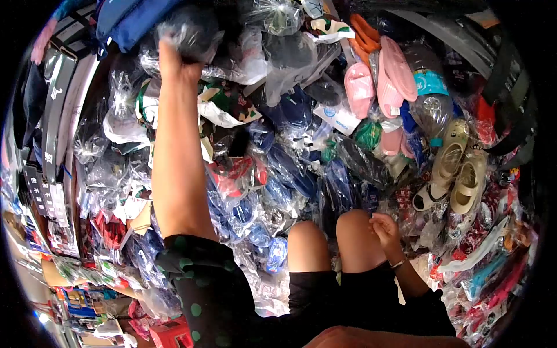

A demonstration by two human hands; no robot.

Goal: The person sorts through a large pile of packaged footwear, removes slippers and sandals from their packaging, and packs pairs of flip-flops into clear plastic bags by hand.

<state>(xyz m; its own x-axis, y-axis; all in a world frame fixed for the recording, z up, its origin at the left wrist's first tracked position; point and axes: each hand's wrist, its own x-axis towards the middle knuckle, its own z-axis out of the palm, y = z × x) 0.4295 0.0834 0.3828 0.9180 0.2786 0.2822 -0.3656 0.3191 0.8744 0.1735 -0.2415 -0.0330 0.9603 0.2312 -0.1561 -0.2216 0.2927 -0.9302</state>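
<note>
My left hand (174, 62) reaches far forward at the upper left, its fingers closed on a dark item in clear plastic wrap (194, 32); the wrap's shine hides what kind it is. My right hand (387, 235), with a bracelet at the wrist, is beside my knee (361, 229). Its fingers are loosely bent and apart, with nothing visible in them. Around the left hand lie plastic-bagged goods, among them a camouflage-patterned piece (229, 104) and a white bagged item (125, 127).
Heaps of bagged shoes surround my knees. Pink slippers (396, 75), a clear bottle with a blue label (430, 93) and beige strap shoes (464, 180) lie to the right. Black boxes (58, 110) are stacked at left; a red stool (171, 333) stands at lower left.
</note>
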